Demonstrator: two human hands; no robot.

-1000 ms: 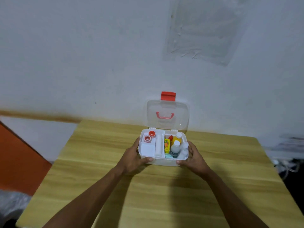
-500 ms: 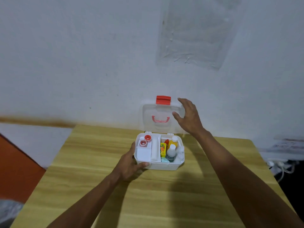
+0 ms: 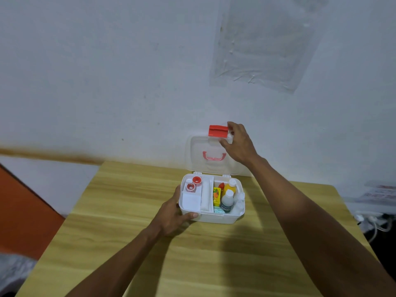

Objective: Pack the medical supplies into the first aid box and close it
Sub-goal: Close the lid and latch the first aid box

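Note:
The white first aid box (image 3: 216, 218) stands open on the wooden table (image 3: 132, 215), near the wall. Its clear lid (image 3: 199, 155) stands upright, with a red handle and a red latch (image 3: 218, 131) on its top edge. Inside the box are two red-ringed tape rolls (image 3: 194, 183), a yellow carton (image 3: 216, 195), a white bottle (image 3: 227, 200) and an orange bottle (image 3: 231, 186). My left hand (image 3: 171, 215) grips the box's front left corner. My right hand (image 3: 239, 142) holds the lid's top edge right beside the latch.
A white wall rises just behind the box, with a clear plastic sheet (image 3: 263, 46) taped on it. White cables (image 3: 372, 221) lie off the table's right edge. An orange surface (image 3: 23, 211) stands to the left of the table.
My right hand left the box's front right corner, rose to the lid, then slid along its top edge to the red latch. My left hand stayed on the box.

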